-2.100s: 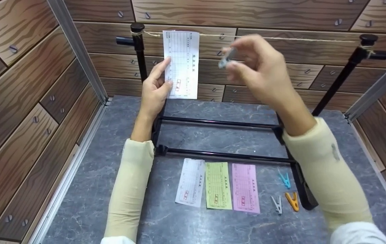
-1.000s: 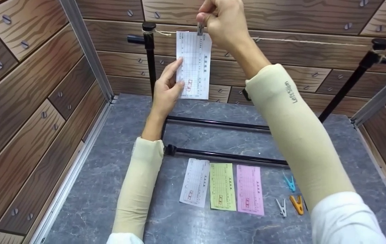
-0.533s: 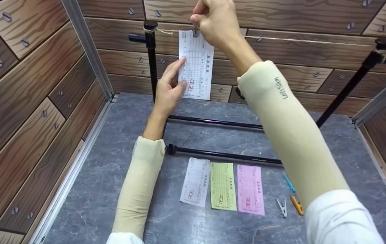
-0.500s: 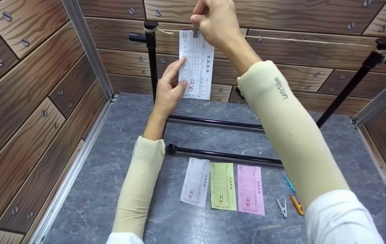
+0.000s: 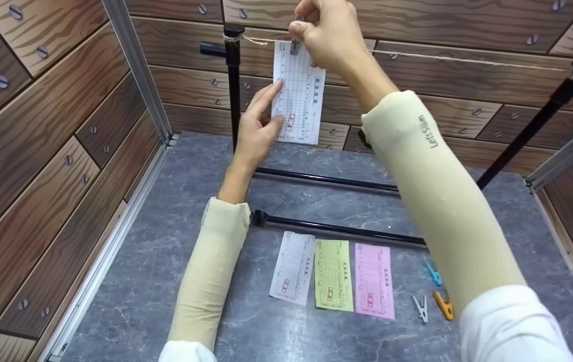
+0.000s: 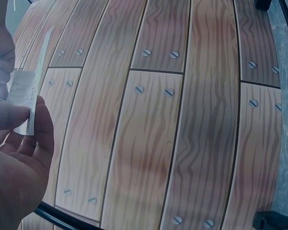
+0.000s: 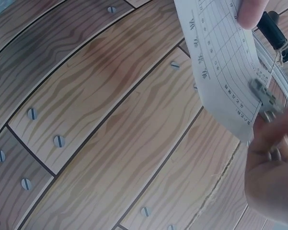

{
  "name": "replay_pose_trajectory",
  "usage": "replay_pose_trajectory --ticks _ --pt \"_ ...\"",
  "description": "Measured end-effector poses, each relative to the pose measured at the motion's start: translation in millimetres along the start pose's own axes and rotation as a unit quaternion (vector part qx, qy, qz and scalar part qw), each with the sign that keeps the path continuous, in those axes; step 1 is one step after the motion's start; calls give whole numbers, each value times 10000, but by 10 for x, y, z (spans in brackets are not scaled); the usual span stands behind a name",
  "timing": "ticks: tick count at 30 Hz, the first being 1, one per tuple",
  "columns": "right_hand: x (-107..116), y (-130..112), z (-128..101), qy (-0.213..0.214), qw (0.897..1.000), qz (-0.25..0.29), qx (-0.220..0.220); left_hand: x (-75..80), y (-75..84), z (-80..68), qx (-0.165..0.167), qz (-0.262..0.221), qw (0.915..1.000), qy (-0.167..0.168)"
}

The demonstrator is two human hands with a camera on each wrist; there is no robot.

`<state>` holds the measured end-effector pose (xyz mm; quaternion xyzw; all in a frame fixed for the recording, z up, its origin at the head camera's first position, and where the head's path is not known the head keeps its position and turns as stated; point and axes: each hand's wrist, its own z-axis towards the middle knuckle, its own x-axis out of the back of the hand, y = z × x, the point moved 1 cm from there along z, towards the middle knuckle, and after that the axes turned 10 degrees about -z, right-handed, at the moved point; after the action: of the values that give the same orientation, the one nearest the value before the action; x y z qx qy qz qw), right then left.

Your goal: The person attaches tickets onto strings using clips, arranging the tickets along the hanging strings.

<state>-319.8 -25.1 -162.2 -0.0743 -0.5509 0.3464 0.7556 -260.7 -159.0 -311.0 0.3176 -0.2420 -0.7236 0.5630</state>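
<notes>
In the head view a white printed slip [image 5: 300, 100] stands upright at the string [image 5: 492, 62], near the left post. My left hand [image 5: 259, 130] pinches its left edge between thumb and fingers; the left wrist view shows the slip [image 6: 23, 91] between them. My right hand [image 5: 336, 37] pinches a grey clothespin [image 5: 294, 48] at the slip's top edge. In the right wrist view the clothespin [image 7: 264, 99] overlaps the printed face of the slip [image 7: 220, 57]. Whether its jaws also clasp the string is hidden.
A black rack with a left post [image 5: 234, 75] and right post [image 5: 533, 115] carries the string. On the grey tabletop lie a white slip [image 5: 292, 269], a green slip [image 5: 334, 274], a pink slip [image 5: 374, 281], and blue [image 5: 432, 273], grey [image 5: 421, 307] and orange [image 5: 443, 305] clothespins.
My right hand has brought the grey clothespin leftward and up to the slip's top edge. My left hand keeps its grip on the slip. The head view has shifted slightly.
</notes>
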Motion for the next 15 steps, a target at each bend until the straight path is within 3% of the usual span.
replay_pose_trajectory --ticks 15 --pt "47 10 -30 -533 9984 152 -126 -14 -10 0 -70 -10 10000 -38"
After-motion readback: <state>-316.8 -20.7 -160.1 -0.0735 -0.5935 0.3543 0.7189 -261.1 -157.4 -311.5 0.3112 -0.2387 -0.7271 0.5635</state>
